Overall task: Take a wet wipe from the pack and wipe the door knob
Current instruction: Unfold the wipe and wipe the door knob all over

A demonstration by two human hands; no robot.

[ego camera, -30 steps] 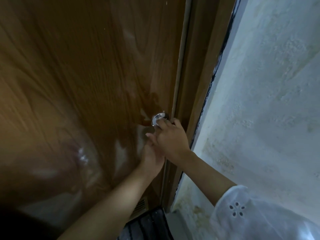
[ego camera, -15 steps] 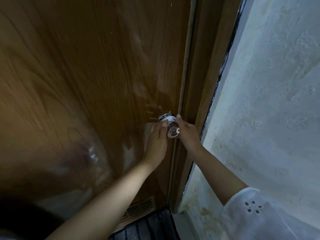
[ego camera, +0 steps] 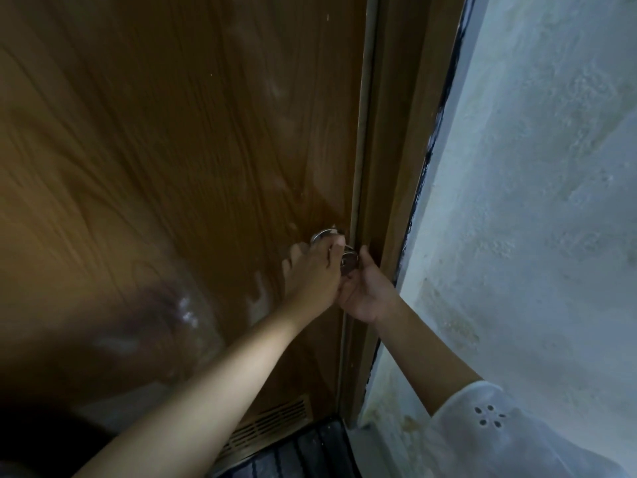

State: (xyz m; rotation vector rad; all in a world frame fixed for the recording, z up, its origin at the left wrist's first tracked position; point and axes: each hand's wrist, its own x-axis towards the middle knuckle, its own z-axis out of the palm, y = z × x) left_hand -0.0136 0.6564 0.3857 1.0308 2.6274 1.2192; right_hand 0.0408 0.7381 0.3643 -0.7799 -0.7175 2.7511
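On the glossy wooden door point(ego camera: 172, 167) beside a rough wall point(ego camera: 534, 201), both hands curl round the knob point(ego camera: 348, 262).

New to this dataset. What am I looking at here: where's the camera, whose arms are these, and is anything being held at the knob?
No robot here: these are a person's two bare arms, filmed by one wide-angle camera worn on their head, looking forward and down. That explains the bent, stretched look of the brown wooden door and the rough white wall beside it. Both hands meet at the metal door knob near the door's edge. The left hand reaches over the knob from the left, fingers curled on it. The right hand, from a white sleeve, cups it from the right. A wet wipe is probably under the fingers, but I cannot make one out. A dark striped mat lies below.
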